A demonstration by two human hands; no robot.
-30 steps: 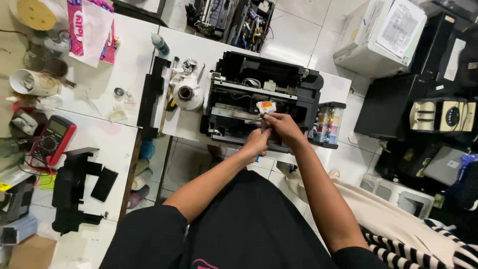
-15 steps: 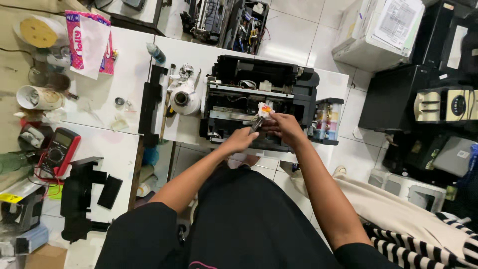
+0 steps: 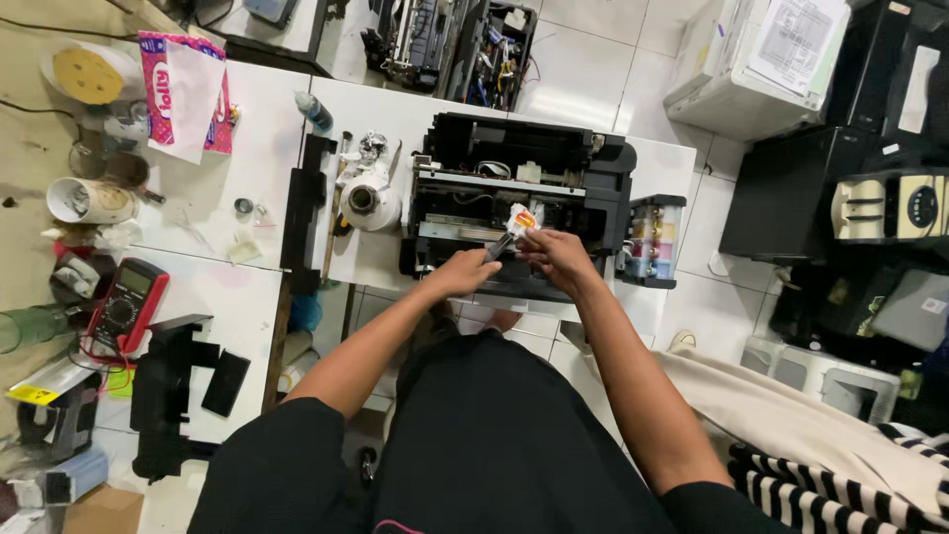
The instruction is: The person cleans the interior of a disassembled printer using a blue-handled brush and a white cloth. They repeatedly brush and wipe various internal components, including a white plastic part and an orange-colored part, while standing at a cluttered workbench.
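Note:
A black printer point(image 3: 554, 173) with its cover off lies on the white table point(image 3: 257, 129) in front of me. Both hands are over its front edge. My right hand point(image 3: 559, 255) pinches a small white part with an orange patch point(image 3: 521, 219). My left hand point(image 3: 463, 270) holds a thin dark tool point(image 3: 497, 245) whose tip meets that part. A block of ink tanks point(image 3: 652, 237) is fixed to the printer's right side.
Left of the printer stand a roll of white tape point(image 3: 368, 201), a long black panel point(image 3: 301, 213), a red multimeter point(image 3: 127, 305), a pink and white bag point(image 3: 183, 94) and black plastic parts point(image 3: 173, 391). Other printers point(image 3: 781, 59) crowd the floor to the right.
The view has shifted slightly. Both hands stay together at the printer's front, drifting a little lower, still working the small white part.

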